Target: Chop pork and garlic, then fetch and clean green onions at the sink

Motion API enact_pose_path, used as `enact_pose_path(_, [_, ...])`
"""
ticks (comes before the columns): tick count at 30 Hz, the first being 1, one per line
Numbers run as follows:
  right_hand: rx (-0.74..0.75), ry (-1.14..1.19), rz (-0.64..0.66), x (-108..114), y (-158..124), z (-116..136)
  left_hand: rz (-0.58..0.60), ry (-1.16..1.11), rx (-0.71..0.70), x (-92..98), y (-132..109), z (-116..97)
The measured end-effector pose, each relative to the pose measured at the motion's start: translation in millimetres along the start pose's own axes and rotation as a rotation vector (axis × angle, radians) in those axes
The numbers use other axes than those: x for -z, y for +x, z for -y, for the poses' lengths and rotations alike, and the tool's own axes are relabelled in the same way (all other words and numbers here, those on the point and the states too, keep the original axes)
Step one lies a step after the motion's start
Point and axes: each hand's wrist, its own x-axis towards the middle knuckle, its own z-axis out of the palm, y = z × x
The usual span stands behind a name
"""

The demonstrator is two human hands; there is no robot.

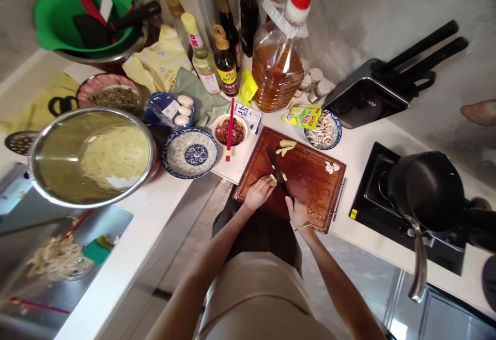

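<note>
A brown wooden cutting board [310, 174] lies on the white counter in front of me. My right hand [297, 212] is closed round the handle of a dark knife [276, 167] whose blade points away across the board. My left hand [259, 191] has its fingers curled onto a small pale piece of ginger [274, 179] right beside the blade. More pale slices [287, 147] sit at the board's far edge, and some garlic pieces [331, 166] lie toward its right side.
Left of the board stand a bowl of red sauce with a red chopstick [230, 129], a blue patterned bowl [189, 152] and a large steel bowl of noodles [93, 155]. Behind are an oil jug [279, 61], sauce bottles [226, 61] and a mushroom dish [323, 130]. A black pot [426, 187] sits on the stove at right.
</note>
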Motion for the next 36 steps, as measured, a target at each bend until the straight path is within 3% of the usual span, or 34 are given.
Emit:
enact_pose_path(6, [-0.048,-0.060,0.178,26.3,-12.9,1.3,-0.029,-0.007,0.032,0.1,-2.8,0.6])
enact_pose_path(11, [-0.056,-0.073,0.242,27.4,-6.0,1.0,-0.001,-0.012,-0.005,-0.8,-2.5,1.4])
enact_pose_path(19, [-0.036,0.023,0.095,-13.9,10.6,7.4,0.011,-0.002,0.011,-1.5,-2.1,1.5])
enact_pose_path(24, [0.022,0.020,-0.046,-4.8,-3.0,6.1,-0.038,0.003,0.045,0.5,-1.9,0.5])
enact_pose_path(30, [-0.013,0.011,0.122,13.4,-16.4,-0.9,-0.042,-0.007,0.055,1.3,-2.0,-0.1])
enact_pose_path(36, [-0.081,-0.085,0.175,14.8,-12.3,9.4,-0.034,-0.011,0.028,-0.7,-2.1,2.3])
